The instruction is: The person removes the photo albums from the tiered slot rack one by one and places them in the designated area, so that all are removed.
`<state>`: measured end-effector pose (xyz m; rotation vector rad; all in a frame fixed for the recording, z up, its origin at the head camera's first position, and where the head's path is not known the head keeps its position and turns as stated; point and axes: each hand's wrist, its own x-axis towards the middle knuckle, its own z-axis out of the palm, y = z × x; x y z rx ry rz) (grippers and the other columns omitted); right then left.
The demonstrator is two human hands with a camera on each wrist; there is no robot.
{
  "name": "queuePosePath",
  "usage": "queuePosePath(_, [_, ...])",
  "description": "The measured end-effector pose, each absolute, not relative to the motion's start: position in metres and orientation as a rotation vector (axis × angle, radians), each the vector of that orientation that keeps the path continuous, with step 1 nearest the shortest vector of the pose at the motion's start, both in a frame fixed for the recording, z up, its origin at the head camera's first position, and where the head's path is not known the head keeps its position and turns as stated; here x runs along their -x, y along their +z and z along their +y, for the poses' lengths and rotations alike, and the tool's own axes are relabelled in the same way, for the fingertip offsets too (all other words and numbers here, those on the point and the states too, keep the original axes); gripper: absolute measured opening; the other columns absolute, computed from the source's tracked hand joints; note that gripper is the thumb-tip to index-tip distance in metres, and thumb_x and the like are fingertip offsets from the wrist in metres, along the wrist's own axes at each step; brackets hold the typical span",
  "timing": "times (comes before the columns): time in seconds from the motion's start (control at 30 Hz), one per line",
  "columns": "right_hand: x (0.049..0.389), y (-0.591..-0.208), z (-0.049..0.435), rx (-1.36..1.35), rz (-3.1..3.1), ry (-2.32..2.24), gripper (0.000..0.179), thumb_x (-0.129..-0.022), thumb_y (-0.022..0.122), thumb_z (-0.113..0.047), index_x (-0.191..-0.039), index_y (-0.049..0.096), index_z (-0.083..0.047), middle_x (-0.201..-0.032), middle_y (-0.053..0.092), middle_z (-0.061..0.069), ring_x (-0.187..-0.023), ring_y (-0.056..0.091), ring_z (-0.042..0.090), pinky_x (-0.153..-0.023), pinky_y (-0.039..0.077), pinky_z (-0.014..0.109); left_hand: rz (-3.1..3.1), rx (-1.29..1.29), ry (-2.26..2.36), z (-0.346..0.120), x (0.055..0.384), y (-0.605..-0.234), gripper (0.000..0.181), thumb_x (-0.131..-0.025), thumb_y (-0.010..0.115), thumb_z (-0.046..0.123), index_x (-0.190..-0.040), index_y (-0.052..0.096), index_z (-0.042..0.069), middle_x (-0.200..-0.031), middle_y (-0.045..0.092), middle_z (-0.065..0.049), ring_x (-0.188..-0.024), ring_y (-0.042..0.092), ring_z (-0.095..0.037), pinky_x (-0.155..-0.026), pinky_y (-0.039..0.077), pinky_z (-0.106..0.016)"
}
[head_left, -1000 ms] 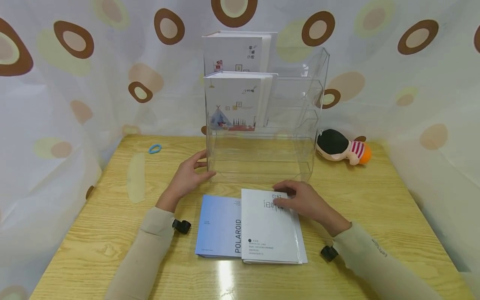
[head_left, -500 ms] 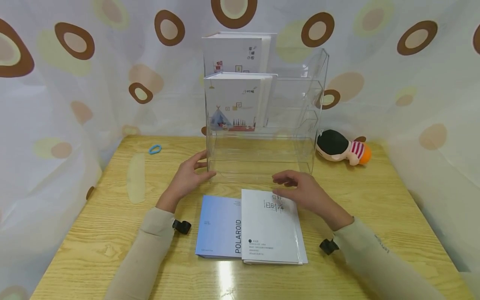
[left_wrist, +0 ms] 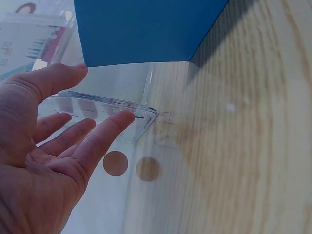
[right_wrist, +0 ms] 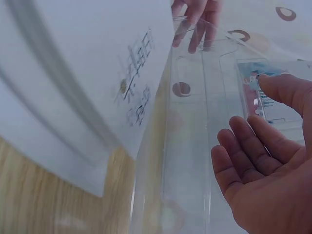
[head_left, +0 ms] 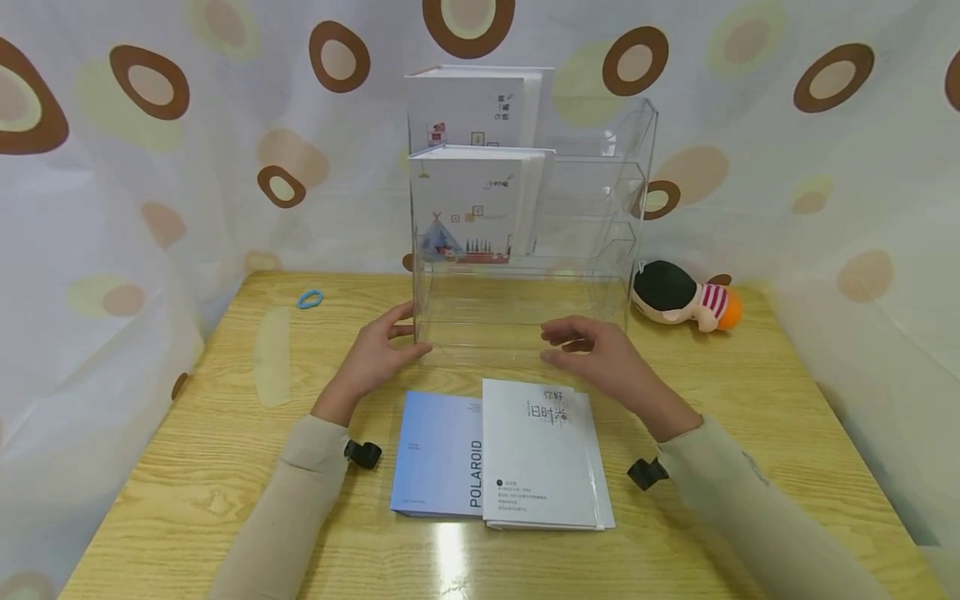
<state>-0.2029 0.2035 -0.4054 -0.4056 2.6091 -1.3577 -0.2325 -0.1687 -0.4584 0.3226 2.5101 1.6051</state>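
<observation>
In the head view a clear tiered acrylic rack (head_left: 517, 335) stands at the table's back, two white albums in its upper tiers: a front one with a tent picture (head_left: 465, 196) and one behind (head_left: 465, 100). My left hand (head_left: 378, 354) touches its lower left side, thumb across the front corner, fingers fairly straight. Holding nothing, my right hand (head_left: 611, 371) is at the rack's front right, fingers loosely bent, also seen as a cupped right palm (right_wrist: 265, 170) in the right wrist view. Below lie a blue POLAROID album (head_left: 438, 454) and a white album (head_left: 536, 458) overlapping its right side.
A plush doll (head_left: 686, 296) with a striped body lies right of the rack. To the left are a blue ring (head_left: 310, 299) and a pale strip (head_left: 272, 357) on the wooden table (head_left: 337, 533). A patterned white sheet (head_left: 225, 208) hangs behind.
My right hand has lifted off the white album and moved forward to the rack's front right. My left hand stays at the rack's side; albums and rack have not moved.
</observation>
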Motion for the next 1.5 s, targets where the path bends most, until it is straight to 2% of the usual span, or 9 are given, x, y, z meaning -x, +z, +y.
queuePosePath(0.2, [0.213, -0.396, 0.194, 0.385, 2.612, -1.450, 0.049, -0.106, 0.080, -0.025, -0.151, 0.068, -0.007, -0.149, 0.073, 0.014, -0.132, 0.071, 0.033, -0.115, 0.058, 0.044, 2.515, -0.329, 1.607, -0.170, 0.233, -0.458, 0.080, -0.106, 0.080, 0.017, -0.175, 0.040, 0.014, -0.178, 0.044, -0.015, -0.154, 0.057, -0.042, -0.104, 0.066, -0.053])
queuePosePath(0.4, [0.224, -0.379, 0.191, 0.347, 2.584, -1.558, 0.047, -0.108, 0.078, -0.026, -0.152, 0.068, -0.011, -0.150, 0.071, 0.015, -0.136, 0.067, 0.029, -0.106, 0.053, 0.016, 2.505, -0.328, 1.613, -0.169, 0.232, -0.458, 0.080, -0.106, 0.080, 0.017, -0.175, 0.040, 0.014, -0.177, 0.044, -0.016, -0.154, 0.057, -0.043, -0.105, 0.065, -0.056])
queuePosePath(0.47, [0.229, -0.374, 0.191, 0.355, 2.576, -1.607, 0.048, -0.109, 0.077, -0.026, -0.153, 0.067, -0.011, -0.150, 0.070, 0.015, -0.136, 0.067, 0.026, -0.105, 0.052, 0.012, 2.511, -0.325, 1.609, -0.169, 0.232, -0.458, 0.080, -0.106, 0.081, 0.017, -0.175, 0.040, 0.014, -0.177, 0.045, -0.016, -0.154, 0.057, -0.043, -0.105, 0.065, -0.055])
queuePosePath(0.67, [0.245, -0.354, 0.186, 0.373, 2.617, -1.750, 0.046, -0.109, 0.077, -0.025, -0.153, 0.068, -0.013, -0.146, 0.073, 0.009, -0.130, 0.068, 0.012, -0.105, 0.054, 0.012, 2.518, -0.328, 1.606, -0.170, 0.232, -0.457, 0.080, -0.106, 0.081, 0.018, -0.175, 0.040, 0.014, -0.177, 0.045, -0.015, -0.154, 0.058, -0.042, -0.104, 0.066, -0.055])
queuePosePath(0.8, [0.254, -0.338, 0.183, 0.377, 2.626, -1.839, 0.046, -0.109, 0.077, -0.024, -0.152, 0.068, -0.012, -0.146, 0.072, 0.012, -0.125, 0.069, 0.006, -0.104, 0.055, 0.013, 2.512, -0.331, 1.612, -0.170, 0.232, -0.458, 0.080, -0.106, 0.080, 0.018, -0.175, 0.040, 0.014, -0.177, 0.045, -0.015, -0.154, 0.058, -0.042, -0.104, 0.066, -0.054])
queuePosePath(1.0, [0.269, -0.317, 0.179, 0.375, 2.620, -1.919, 0.049, -0.108, 0.077, -0.024, -0.154, 0.066, -0.009, -0.148, 0.071, 0.011, -0.127, 0.067, 0.008, -0.107, 0.055, 0.016, 2.513, -0.323, 1.607, -0.169, 0.231, -0.457, 0.081, -0.106, 0.081, 0.018, -0.175, 0.040, 0.015, -0.177, 0.045, -0.014, -0.153, 0.058, -0.041, -0.104, 0.066, -0.054])
queuePosePath(1.2, [0.285, -0.303, 0.177, 0.337, 2.627, -1.940, 0.051, -0.107, 0.079, -0.029, -0.155, 0.066, -0.015, -0.149, 0.070, 0.006, -0.133, 0.065, 0.012, -0.115, 0.055, 0.024, 2.509, -0.317, 1.612, -0.168, 0.231, -0.456, 0.080, -0.106, 0.081, 0.017, -0.175, 0.040, 0.014, -0.177, 0.045, -0.016, -0.153, 0.059, -0.042, -0.104, 0.066, -0.053])
queuePosePath(1.5, [0.303, -0.285, 0.166, 0.295, 2.555, -1.983, 0.052, -0.105, 0.082, -0.034, -0.154, 0.068, -0.022, -0.148, 0.071, 0.000, -0.137, 0.063, 0.015, -0.122, 0.052, 0.037, 2.520, -0.319, 1.598, -0.169, 0.231, -0.458, 0.080, -0.106, 0.080, 0.019, -0.175, 0.040, 0.014, -0.177, 0.045, -0.015, -0.154, 0.058, -0.042, -0.106, 0.065, -0.055])
